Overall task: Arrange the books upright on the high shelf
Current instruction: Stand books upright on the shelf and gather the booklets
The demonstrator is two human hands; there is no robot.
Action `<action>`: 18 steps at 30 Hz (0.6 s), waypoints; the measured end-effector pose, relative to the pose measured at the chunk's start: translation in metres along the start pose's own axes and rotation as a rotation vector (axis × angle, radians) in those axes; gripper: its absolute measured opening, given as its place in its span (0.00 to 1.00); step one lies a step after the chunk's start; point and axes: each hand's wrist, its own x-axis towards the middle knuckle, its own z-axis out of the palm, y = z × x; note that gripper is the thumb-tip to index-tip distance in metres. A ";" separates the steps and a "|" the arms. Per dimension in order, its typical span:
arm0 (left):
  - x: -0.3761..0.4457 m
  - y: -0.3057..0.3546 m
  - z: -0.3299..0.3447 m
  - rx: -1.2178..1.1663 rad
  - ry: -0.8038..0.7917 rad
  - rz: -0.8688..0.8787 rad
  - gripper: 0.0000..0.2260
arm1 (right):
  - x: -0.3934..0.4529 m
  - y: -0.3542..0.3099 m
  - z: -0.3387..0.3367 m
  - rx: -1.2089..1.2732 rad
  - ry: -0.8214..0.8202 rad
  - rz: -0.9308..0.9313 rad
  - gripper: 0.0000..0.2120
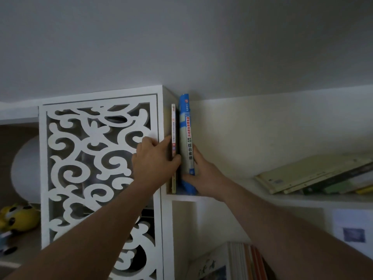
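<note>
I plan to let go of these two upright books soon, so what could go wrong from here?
1. The blue book has open shelf to its right; only the right hand props it, so it may topple that way.
2. The thin book, held by the left hand, looks floppy and may sag or slide.
3. The slanted stack of books further right still lies flat and gives no support.

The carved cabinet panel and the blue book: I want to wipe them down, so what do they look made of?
The carved cabinet panel looks like white-painted board, wood or composite, matte; its scroll cut-outs show thick, flat edges. The blue book, gripped by the right hand, appears to be a paperback with a slightly glossy printed spine.
</note>
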 end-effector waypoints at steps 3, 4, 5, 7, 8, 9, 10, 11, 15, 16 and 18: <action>0.013 0.007 0.005 0.289 0.067 0.046 0.29 | -0.010 0.012 -0.022 -0.114 0.148 0.015 0.44; 0.019 0.013 0.003 0.298 0.057 0.023 0.30 | -0.013 0.016 -0.027 -0.149 0.212 -0.006 0.41; 0.024 0.020 0.000 0.273 0.033 -0.025 0.30 | -0.017 0.017 -0.031 -0.161 0.256 -0.028 0.39; 0.032 0.032 -0.007 0.153 -0.020 -0.134 0.27 | -0.020 0.011 -0.032 -0.121 0.261 -0.030 0.40; 0.033 0.035 -0.011 0.084 -0.026 -0.162 0.25 | -0.017 0.011 -0.029 -0.109 0.255 -0.013 0.42; 0.034 0.036 -0.014 -0.006 -0.026 -0.177 0.23 | -0.014 0.009 -0.026 -0.115 0.255 0.002 0.43; 0.032 0.034 -0.019 -0.120 -0.028 -0.194 0.21 | -0.013 0.007 -0.022 -0.131 0.247 0.001 0.42; 0.030 0.032 -0.028 -0.256 -0.022 -0.214 0.20 | -0.011 0.006 -0.019 -0.137 0.237 -0.014 0.41; 0.017 0.034 -0.096 -0.661 0.012 -0.299 0.12 | -0.006 -0.003 -0.005 -0.038 0.229 -0.010 0.36; 0.011 0.031 -0.116 -0.677 0.019 -0.304 0.11 | -0.004 -0.008 0.002 0.009 0.224 -0.008 0.35; -0.003 0.022 -0.156 -0.724 0.040 -0.304 0.10 | 0.000 -0.024 0.017 0.088 0.219 -0.002 0.32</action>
